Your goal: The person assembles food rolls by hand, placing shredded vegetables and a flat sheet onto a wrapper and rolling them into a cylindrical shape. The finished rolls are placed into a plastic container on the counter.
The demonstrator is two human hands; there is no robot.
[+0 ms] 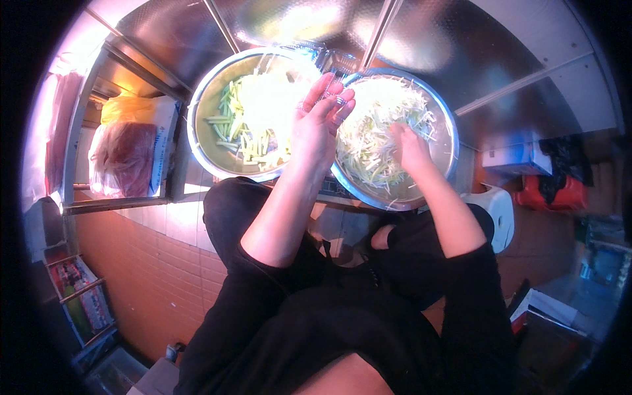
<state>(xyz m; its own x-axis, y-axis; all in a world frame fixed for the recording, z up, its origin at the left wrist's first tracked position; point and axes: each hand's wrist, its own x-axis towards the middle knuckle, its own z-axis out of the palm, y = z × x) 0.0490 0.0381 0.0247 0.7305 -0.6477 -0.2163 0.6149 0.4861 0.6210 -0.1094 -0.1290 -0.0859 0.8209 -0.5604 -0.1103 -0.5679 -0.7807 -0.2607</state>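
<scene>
My left hand [322, 115] is raised between two wide metal bowls, palm up with fingers curled. It holds what looks like a clear plastic container [339, 62], its see-through edges glinting around the fingers; strong glare hides much of it. My right hand [409, 148] reaches into the right bowl [453, 141], fingers curled into pale shredded vegetable [375, 158], which hides the fingertips. Inside the left bowl [201, 145] lie green-yellow vegetable sticks [253, 145], partly washed out by bright light.
Left of the bowls, a shelf holds a plastic-wrapped reddish bundle [122, 158]. A white stool [498, 214] stands to the right, near a blue-and-white box [517, 155] and a red container [550, 192]. Cabinet panels [421, 33] rise behind the bowls. My knees are close beneath them.
</scene>
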